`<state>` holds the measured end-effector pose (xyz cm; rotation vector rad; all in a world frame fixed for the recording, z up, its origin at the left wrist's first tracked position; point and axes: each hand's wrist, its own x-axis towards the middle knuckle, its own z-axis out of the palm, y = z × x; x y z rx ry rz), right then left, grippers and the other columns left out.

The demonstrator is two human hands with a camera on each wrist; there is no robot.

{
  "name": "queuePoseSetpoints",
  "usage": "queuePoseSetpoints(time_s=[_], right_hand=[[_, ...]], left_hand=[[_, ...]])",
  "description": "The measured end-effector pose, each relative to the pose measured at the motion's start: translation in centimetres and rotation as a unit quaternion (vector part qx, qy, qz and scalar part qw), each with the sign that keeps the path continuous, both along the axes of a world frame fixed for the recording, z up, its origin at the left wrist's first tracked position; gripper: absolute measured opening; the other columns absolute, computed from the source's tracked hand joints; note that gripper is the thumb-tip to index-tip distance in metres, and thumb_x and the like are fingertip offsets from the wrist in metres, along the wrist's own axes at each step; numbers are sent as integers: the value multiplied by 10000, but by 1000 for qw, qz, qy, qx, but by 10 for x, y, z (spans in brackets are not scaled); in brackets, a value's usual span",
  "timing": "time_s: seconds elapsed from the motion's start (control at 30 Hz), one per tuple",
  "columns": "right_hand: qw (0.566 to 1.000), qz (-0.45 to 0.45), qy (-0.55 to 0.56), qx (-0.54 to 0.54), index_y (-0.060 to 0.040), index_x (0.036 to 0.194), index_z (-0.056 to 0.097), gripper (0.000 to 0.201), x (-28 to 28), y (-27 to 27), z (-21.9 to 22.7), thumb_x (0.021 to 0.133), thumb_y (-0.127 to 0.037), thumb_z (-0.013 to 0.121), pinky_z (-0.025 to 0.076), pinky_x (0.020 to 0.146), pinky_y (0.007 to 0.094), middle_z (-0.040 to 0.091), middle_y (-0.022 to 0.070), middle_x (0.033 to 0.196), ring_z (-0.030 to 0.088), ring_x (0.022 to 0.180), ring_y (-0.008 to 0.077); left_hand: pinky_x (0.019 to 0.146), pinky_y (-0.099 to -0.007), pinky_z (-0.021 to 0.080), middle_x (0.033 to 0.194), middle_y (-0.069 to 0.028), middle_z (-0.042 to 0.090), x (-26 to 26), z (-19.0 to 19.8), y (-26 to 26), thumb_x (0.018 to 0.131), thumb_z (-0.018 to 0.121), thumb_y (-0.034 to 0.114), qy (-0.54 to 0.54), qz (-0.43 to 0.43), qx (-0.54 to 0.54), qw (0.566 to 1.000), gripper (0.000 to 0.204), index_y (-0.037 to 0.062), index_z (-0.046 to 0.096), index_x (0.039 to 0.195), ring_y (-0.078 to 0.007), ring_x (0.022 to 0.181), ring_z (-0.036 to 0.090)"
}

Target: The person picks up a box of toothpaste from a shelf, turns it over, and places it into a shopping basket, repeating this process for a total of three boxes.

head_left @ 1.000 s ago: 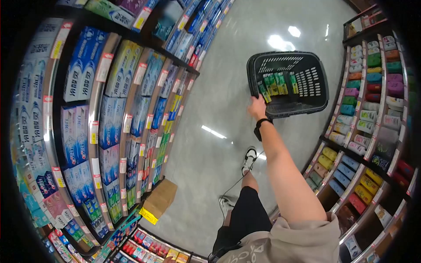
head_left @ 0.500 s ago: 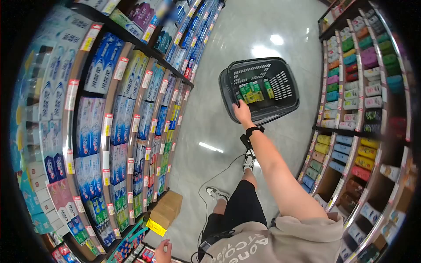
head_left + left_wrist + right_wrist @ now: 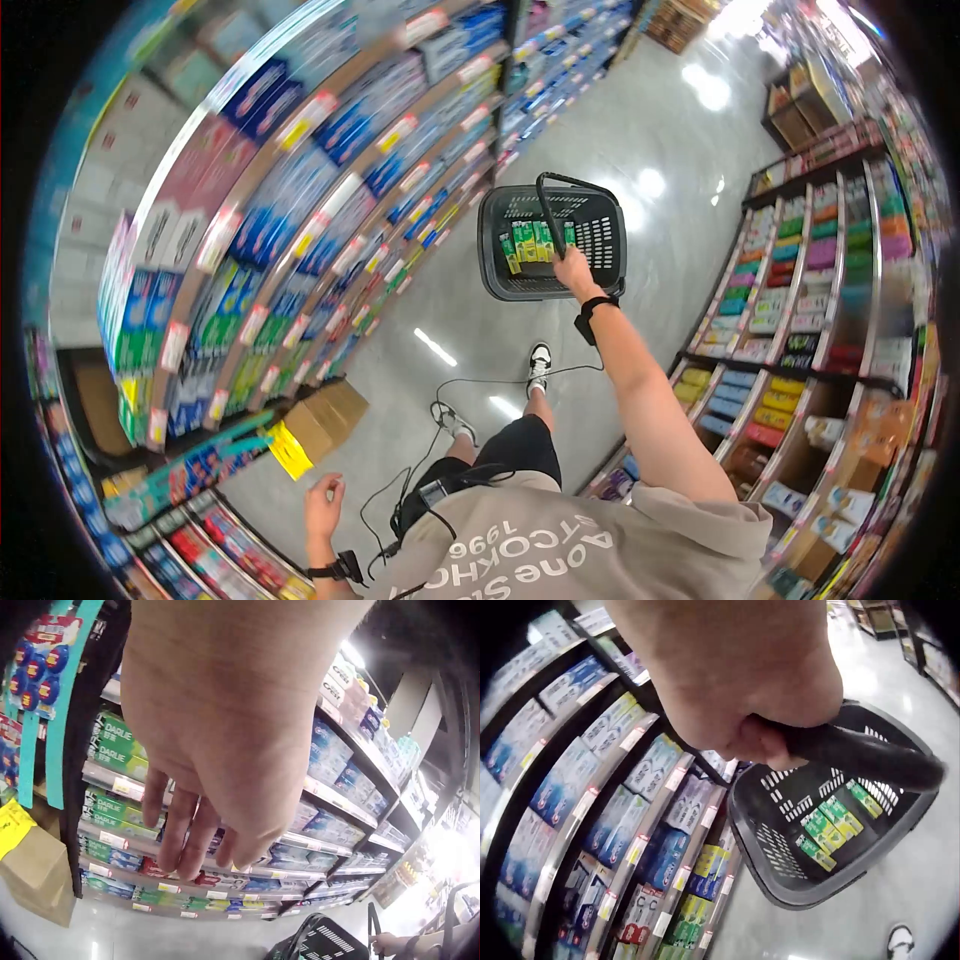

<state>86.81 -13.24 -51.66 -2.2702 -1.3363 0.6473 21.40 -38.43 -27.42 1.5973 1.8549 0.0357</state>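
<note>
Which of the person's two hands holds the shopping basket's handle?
The right hand, curled around the black handle of the shopping basket. The left hand is apart from the basket, relaxed and holding nothing.

Basket (image 3: 489, 250), mid-frame, = blk plastic, semi-matt, w/ slotted walls; its handle (image 3: 877, 760) looks smooth, slight sheen; grn/yel cartons (image 3: 843, 818) inside = printed card, a bit glossy. Floor (image 3: 450, 305) = polished, v. shiny, mirrors lights. Box (image 3: 325, 420), lower L of head view, = plain matt cardboard; tee (image 3: 650, 530), btm ctr, = soft-looking matt cloth w/ pale print.
</note>
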Motion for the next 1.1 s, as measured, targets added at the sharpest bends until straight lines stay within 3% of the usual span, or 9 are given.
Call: queuePoseSetpoints(time_s=[0.27,0.37,0.5,0.53,0.6,0.87,0.93,1.0,1.1], right_hand=[[972,169,-136,-91,43,971,694,330,-30,49,59,919,-283,683,548,866,532,705,299,983,681,976,467],[958,234,-126,-105,34,967,705,368,-28,52,78,911,-330,701,549,854,532,702,300,966,686,971,456],[960,248,-54,-121,22,981,708,377,-23,13,42,907,-347,731,531,805,516,702,298,922,690,938,461],[961,241,-26,-133,2,964,719,354,-39,-3,54,901,-346,735,527,795,512,703,289,892,697,914,453],[957,268,-22,-114,19,975,719,383,-60,-26,13,886,-352,749,531,791,506,701,295,885,702,894,450],[954,229,90,-171,76,930,708,422,-245,-102,9,872,-340,750,541,779,483,714,272,854,716,860,424],[939,235,136,-213,79,1043,703,503,-272,-117,4,858,-388,730,532,897,506,696,332,1015,674,1030,470],[922,266,180,-216,72,1050,684,468,-299,-131,-5,869,-357,733,536,879,484,709,305,978,687,985,461],[884,283,271,-257,50,1072,680,434,-332,-150,-2,906,-348,725,548,799,408,729,203,880,715,866,319]], left_hand=[[806,-401,547,929,-174,741,-4,0,-68,921,693,144,-54,128,14,990,229,31,710,1119,-319,884,725],[802,-393,546,947,-173,742,-14,6,-89,928,687,156,-57,172,13,983,235,28,708,1123,-305,895,723],[799,-381,545,964,-167,741,-10,-11,-105,935,685,171,-67,194,13,979,240,30,707,1128,-289,914,719],[798,-379,544,968,-165,741,-9,-14,-106,936,685,174,-68,188,15,980,241,31,707,1129,-286,918,718],[804,-374,544,965,-164,741,6,-11,-92,936,687,179,-82,189,-5,978,248,38,705,1139,-286,914,717],[810,-369,545,942,-159,740,-2,-32,-74,928,693,167,-142,146,42,978,245,39,698,1136,-278,886,721],[811,-368,544,939,-159,740,-13,-30,-79,926,694,159,-139,162,54,976,241,32,697,1130,-276,879,722],[814,-365,542,945,-160,741,-31,-34,-89,925,695,155,-132,177,66,973,244,30,696,1134,-271,887,722],[816,-363,539,955,-157,744,-49,-37,-103,928,697,158,-124,205,81,967,251,26,695,1142,-262,899,721]])
